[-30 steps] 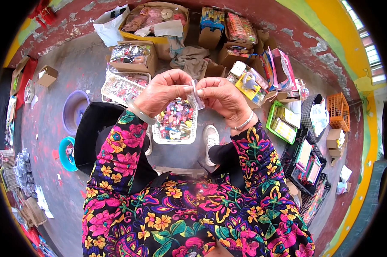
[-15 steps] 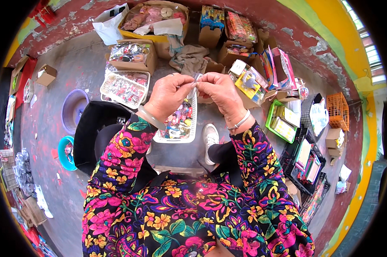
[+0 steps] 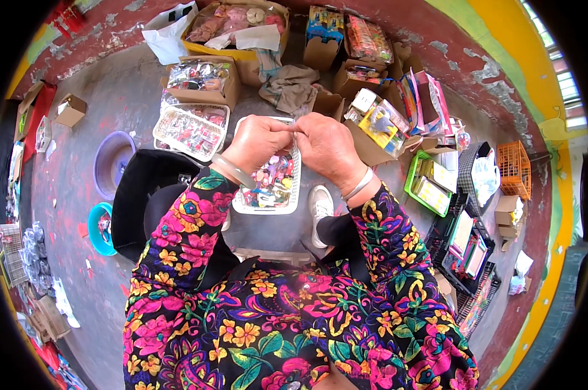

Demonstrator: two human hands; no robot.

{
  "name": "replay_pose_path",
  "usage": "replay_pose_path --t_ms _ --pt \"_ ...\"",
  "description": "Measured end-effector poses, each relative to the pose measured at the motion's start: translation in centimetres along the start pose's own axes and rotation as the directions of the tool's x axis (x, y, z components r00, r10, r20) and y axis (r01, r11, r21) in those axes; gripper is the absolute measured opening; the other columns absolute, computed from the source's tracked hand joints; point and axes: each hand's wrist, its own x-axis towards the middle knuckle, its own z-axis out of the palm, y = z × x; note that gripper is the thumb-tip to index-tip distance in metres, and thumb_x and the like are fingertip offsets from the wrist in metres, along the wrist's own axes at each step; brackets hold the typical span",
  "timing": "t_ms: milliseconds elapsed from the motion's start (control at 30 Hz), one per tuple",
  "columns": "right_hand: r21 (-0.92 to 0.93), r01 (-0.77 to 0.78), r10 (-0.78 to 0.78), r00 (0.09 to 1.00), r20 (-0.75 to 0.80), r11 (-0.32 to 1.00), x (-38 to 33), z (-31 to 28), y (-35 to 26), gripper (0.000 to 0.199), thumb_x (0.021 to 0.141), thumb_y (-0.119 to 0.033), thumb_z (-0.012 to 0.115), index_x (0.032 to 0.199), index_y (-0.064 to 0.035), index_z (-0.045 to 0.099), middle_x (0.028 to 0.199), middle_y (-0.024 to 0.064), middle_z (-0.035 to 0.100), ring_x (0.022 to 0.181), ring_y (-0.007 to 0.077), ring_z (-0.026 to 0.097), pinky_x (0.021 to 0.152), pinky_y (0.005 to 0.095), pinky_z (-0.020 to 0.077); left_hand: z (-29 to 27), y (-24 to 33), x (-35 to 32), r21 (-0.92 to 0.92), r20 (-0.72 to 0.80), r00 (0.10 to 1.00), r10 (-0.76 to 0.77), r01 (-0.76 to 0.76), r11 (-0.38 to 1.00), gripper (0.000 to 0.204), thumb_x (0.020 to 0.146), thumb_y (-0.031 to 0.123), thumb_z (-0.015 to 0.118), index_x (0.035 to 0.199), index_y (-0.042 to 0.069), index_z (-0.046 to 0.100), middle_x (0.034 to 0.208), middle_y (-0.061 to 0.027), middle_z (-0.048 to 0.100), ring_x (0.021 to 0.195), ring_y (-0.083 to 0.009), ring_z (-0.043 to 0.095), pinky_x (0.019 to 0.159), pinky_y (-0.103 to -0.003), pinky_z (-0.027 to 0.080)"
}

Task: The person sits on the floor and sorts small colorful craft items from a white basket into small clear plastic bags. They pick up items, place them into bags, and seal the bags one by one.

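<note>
Both hands have risen a little farther from the lap since the earlier frame, and the white basket (image 3: 266, 205) below them shows more of its contents. Nearest is the flowered sleeve (image 3: 196, 221); above it the left hand (image 3: 258, 140) and the right hand (image 3: 326, 146) meet fingertip to fingertip, and each grip is pressed onto a small clear packet (image 3: 298, 125) between them. What is inside the packet is too small to tell. I judge the work is in its middle: the basket holds many small coloured pieces, and the packet looks not yet closed or put down. On the floor there is little open room. A second white tray (image 3: 191, 130) lies just beyond the left hand, cardboard boxes (image 3: 200, 78) stand farther off, and the green crate (image 3: 430, 182) and black crates (image 3: 466, 240) crowd the right side.
</note>
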Motion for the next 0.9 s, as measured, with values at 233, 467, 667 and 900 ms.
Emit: replay_pose_path --t_ms 233,467,667,900 --pt "-0.099 0.023 -0.027 0.999 -0.035 0.995 0.0 0.2 -0.7 0.012 0.073 -0.016 0.054 0.07 -0.0049 0.057 0.071 0.0123 0.057 0.071 0.0308 0.058 0.062 0.0412 0.0467 0.0 -0.2 0.2 -0.057 -0.054 0.998 -0.042 0.039 0.998 0.014 0.079 0.006 0.058 0.082 -0.007 0.064 0.069 -0.0066 0.062 0.06 -0.0111 0.059 0.058 -0.023 0.049" --pt "-0.178 -0.001 -0.025 0.99 -0.142 0.984 0.3 0.4 -1.4 0.011 0.07 -0.016 0.057 0.067 -0.0067 0.054 0.071 0.0097 0.055 0.071 0.0279 0.057 0.061 0.039 0.0465 0.3 1.1 -0.4 -0.105 -0.142 0.99 -0.009 -0.006 0.994 0.011 0.078 0.005 0.06 0.074 -0.005 0.062 0.067 -0.0057 0.061 0.058 -0.0105 0.058 0.057 -0.022 0.049" --pt "-0.206 -0.029 -0.016 0.977 -0.212 0.978 0.6 0.2 -1.2 0.011 0.067 -0.015 0.061 0.069 -0.0077 0.053 0.071 0.0078 0.053 0.07 0.0261 0.055 0.06 0.0366 0.0464 0.0 1.5 -0.5 -0.166 -0.127 0.992 -0.018 -0.003 0.986 0.009 0.078 0.006 0.061 0.077 -0.003 0.062 0.07 -0.0053 0.062 0.06 -0.01 0.058 0.058 -0.022 0.049" --pt "-0.139 -0.065 0.043 0.987 -0.157 0.988 0.5 0.4 -1.2 0.012 0.072 -0.017 0.06 0.069 -0.0067 0.054 0.074 0.0091 0.057 0.073 0.0278 0.058 0.061 0.0383 0.0469 -0.2 1.4 -0.5 -0.215 -0.137 0.989 -0.05 0.02 0.977 0.008 0.079 0.007 0.061 0.077 -0.001 0.061 0.07 -0.0048 0.061 0.06 -0.0103 0.058 0.059 -0.021 0.049"
